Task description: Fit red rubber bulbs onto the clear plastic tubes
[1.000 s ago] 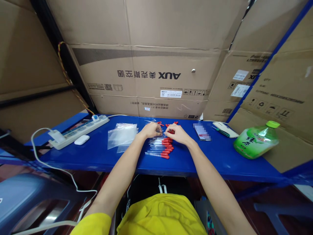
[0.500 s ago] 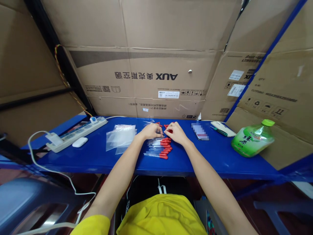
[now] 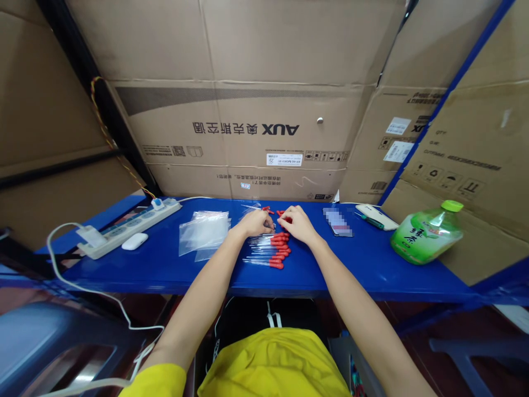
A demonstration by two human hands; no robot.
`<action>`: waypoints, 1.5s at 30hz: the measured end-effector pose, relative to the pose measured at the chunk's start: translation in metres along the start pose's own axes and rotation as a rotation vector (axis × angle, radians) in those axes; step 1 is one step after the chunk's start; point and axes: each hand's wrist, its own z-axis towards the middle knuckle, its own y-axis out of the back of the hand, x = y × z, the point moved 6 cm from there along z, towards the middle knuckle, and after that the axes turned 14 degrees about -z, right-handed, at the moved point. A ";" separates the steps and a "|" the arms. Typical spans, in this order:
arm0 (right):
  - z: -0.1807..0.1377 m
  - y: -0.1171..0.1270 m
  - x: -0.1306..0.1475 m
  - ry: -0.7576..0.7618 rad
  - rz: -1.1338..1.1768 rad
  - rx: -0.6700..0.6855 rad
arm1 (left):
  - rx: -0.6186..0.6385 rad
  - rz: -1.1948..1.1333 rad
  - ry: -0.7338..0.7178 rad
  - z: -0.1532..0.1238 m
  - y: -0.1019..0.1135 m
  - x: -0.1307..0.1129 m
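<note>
My left hand (image 3: 258, 223) is closed, its fingertips pinched together just behind a row of glass droppers (image 3: 264, 251). What sits between those fingertips is too small to make out. Close by on the right, my right hand (image 3: 298, 223) pinches with thumb and forefinger, and red shows at its fingers like a rubber bulb. The droppers lie side by side, clear tubes to the left and red bulbs to the right. Loose red bulbs (image 3: 268, 210) lie behind the hands, partly hidden. Thin clear tubes (image 3: 250, 208) rest beyond my left hand.
Clear plastic bags (image 3: 205, 231) lie left of the droppers. A power strip (image 3: 132, 226) and white earphone case (image 3: 135, 241) are farther left. To the right are a phone (image 3: 338, 221), a green-handled screwdriver (image 3: 372, 221) and a green-labelled bottle (image 3: 426, 234). Cardboard (image 3: 248, 105) walls the blue table's back.
The fingers of both hands have shifted slightly, with the right forefinger and thumb drawn closer together. The droppers and bags stay in place.
</note>
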 end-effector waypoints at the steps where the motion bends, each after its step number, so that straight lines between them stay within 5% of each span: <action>1: 0.000 0.000 0.000 -0.006 -0.004 0.002 | 0.004 -0.006 0.002 0.000 -0.001 0.000; 6: 0.001 0.001 -0.002 -0.023 -0.021 0.001 | 0.001 -0.075 -0.012 0.000 0.001 -0.003; 10: 0.001 0.006 0.000 -0.019 0.007 -0.018 | -0.186 -0.137 -0.092 -0.002 0.017 -0.016; 16: -0.002 0.012 0.015 -0.042 0.407 0.032 | -0.371 -0.195 -0.232 -0.007 0.033 -0.037; 25: 0.003 0.005 0.003 -0.164 0.656 -0.001 | -0.401 -0.171 -0.293 -0.006 0.031 -0.040; 31: 0.003 0.002 -0.004 -0.226 0.762 -0.034 | -0.483 -0.154 -0.260 -0.010 0.036 -0.045; 34: 0.003 0.009 -0.007 -0.269 0.810 -0.104 | -0.621 -0.234 -0.249 -0.012 0.042 -0.040; 38: 0.002 0.015 -0.011 -0.310 0.841 -0.154 | -0.832 -0.438 -0.060 -0.010 0.044 -0.013; 40: 0.002 0.015 -0.009 -0.308 0.856 -0.133 | -0.828 -0.584 0.030 -0.006 0.038 -0.002; 45: 0.003 0.009 -0.004 -0.284 0.885 -0.081 | -0.492 -1.249 0.130 0.007 0.009 -0.004</action>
